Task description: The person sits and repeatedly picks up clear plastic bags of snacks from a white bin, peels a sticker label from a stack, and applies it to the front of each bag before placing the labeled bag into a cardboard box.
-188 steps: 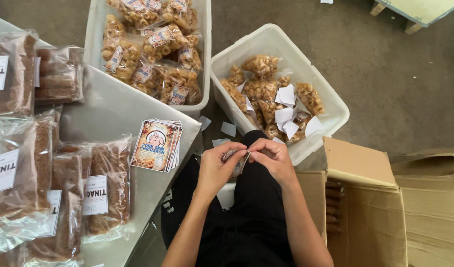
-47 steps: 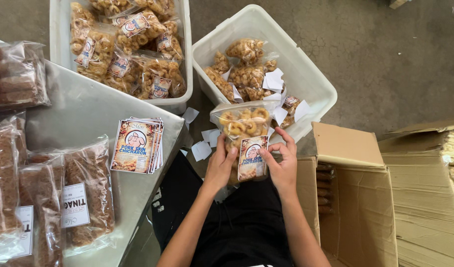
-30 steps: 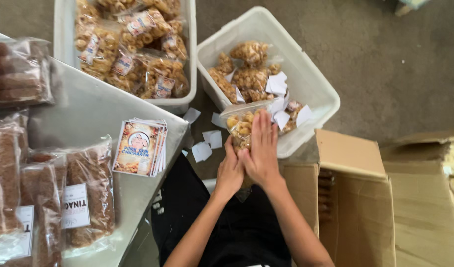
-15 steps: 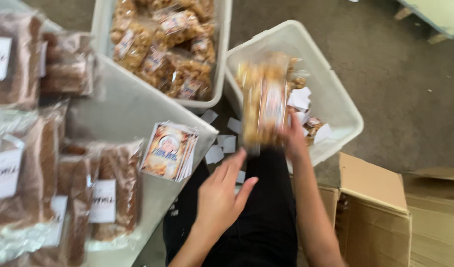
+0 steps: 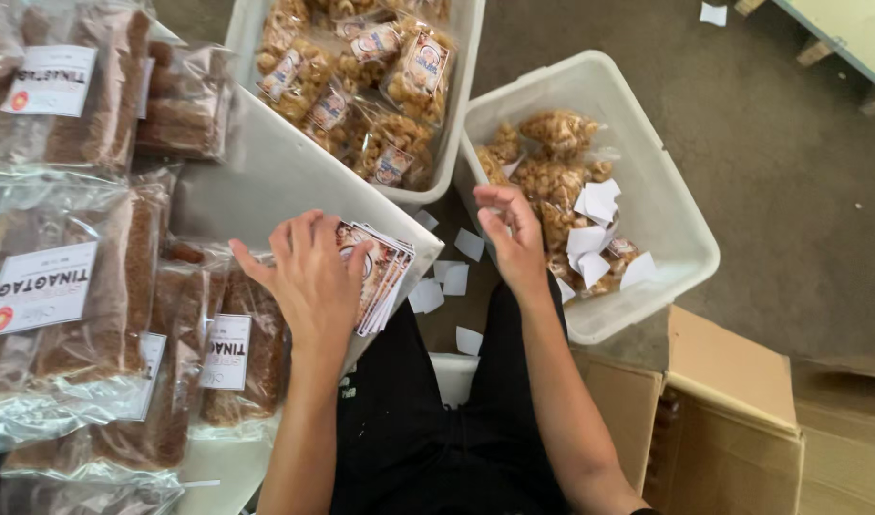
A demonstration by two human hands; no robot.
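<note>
The left hand (image 5: 308, 281) lay palm-down on the stack of printed labels (image 5: 378, 275), its grip loose, fingers spread over the top label rather than closed around it. The stack sat at the near edge of the grey tabletop (image 5: 266, 186), fanned slightly toward the person's lap. The right hand (image 5: 512, 238) hovered empty, fingers half curled and its grip holding nothing, over the near rim of the white tub (image 5: 666, 205) that held unlabelled snack bags (image 5: 552, 157) and loose white backing papers (image 5: 597, 202). More backing papers (image 5: 449, 278) lay on the floor between the two hands. A second white tub (image 5: 454, 124), beyond the labels, held labelled snack bags (image 5: 380, 81). Clear bags of brown snacks with white labels (image 5: 103, 286) covered the tabletop's left part. An open cardboard box (image 5: 733, 401) stood at the person's right.
</note>
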